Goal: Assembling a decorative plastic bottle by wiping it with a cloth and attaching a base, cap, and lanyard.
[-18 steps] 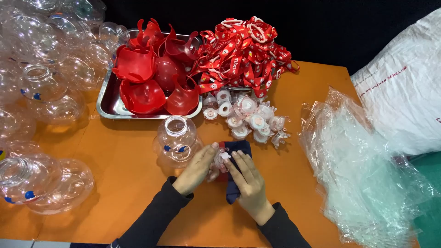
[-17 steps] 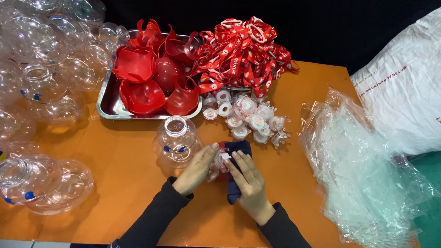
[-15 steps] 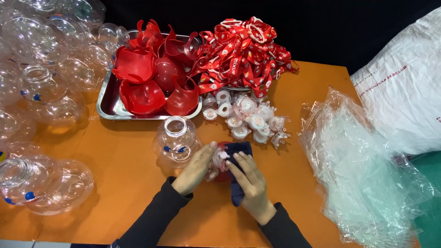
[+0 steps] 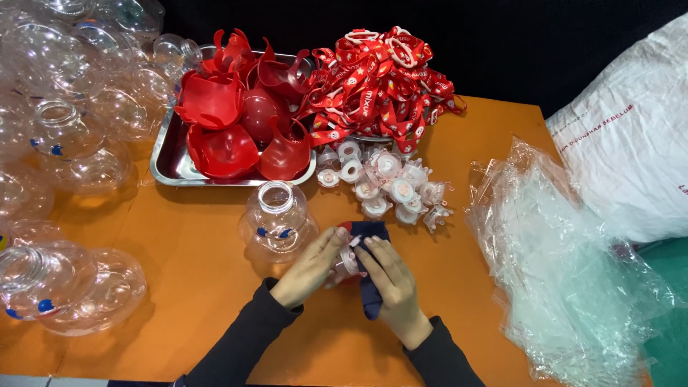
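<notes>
Head view: both hands, left [image 4: 309,266] and right [image 4: 388,284], pinch a small cap [image 4: 347,262] against a blue cloth [image 4: 370,287], apparently wiping it; next it likely needs seating on the near jar [image 4: 277,220].

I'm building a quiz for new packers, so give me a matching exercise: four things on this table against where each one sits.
Things:
1. red cups
2. clear jar
3. plastic bags
4. dark cloth

Places:
A. under the right hand
B. in the metal tray
C. heaped at the table's right end
D. upright, just beyond the left hand

Pairs: 1-B, 2-D, 3-C, 4-A
</notes>
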